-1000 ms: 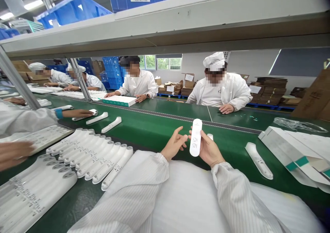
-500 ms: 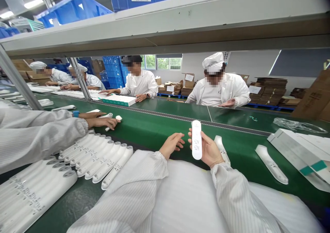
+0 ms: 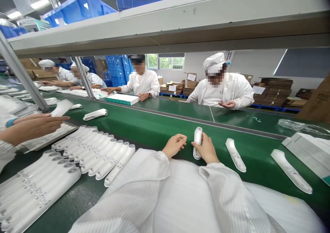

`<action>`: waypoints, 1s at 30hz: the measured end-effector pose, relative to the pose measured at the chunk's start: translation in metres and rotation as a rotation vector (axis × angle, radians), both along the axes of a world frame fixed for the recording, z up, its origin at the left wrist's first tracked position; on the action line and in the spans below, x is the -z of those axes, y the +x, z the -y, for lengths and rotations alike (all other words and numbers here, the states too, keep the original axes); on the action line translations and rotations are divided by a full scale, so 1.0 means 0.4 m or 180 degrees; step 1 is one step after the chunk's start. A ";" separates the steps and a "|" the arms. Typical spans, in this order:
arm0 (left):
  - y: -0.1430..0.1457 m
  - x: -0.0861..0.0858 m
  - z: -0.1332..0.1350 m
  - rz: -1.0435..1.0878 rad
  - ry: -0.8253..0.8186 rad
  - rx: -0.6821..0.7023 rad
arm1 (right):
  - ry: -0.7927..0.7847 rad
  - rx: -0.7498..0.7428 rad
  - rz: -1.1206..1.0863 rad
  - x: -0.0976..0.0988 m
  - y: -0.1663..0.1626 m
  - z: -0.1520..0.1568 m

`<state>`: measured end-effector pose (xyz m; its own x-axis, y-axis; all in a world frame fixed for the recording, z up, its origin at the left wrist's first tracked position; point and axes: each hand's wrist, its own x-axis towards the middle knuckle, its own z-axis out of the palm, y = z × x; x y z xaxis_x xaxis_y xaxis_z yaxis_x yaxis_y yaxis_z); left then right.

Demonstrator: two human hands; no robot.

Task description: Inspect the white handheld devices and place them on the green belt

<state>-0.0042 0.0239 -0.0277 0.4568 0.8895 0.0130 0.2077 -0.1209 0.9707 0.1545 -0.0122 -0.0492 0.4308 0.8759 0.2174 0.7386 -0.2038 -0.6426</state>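
Note:
My right hand grips a white plastic handle-shaped part held upright over the green conveyor belt. The part's rounded top end shows a small dark opening; my thumb crosses its front. To its left, my left hand hovers apart from the part, fingers loosely bent, with nothing visible in it. Right of my right hand, a similar white part lies on the belt, and another white part lies farther right.
Rows of similar white parts lie at the left. A co-worker's hands reach in there, near a raised white part. A white box stands on the right. A shelf spans overhead. Several co-workers sit opposite.
The part in my right hand has turned from its marked flat face to its other side and dropped slightly. Belt parts have shifted right. The co-worker's hands at left have drawn back left.

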 end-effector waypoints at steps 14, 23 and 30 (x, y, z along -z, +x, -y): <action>-0.005 0.018 -0.011 -0.0075 0.0162 0.0047 | 0.0505 -0.0207 0.0127 -0.029 -0.006 0.032; -0.011 0.015 -0.011 -0.0380 0.0733 -0.0113 | -0.0033 -0.2051 -0.0300 -0.044 -0.124 0.064; -0.011 0.004 0.016 -0.0836 0.1108 0.0155 | -0.0378 -0.2007 -0.0020 -0.043 -0.134 0.071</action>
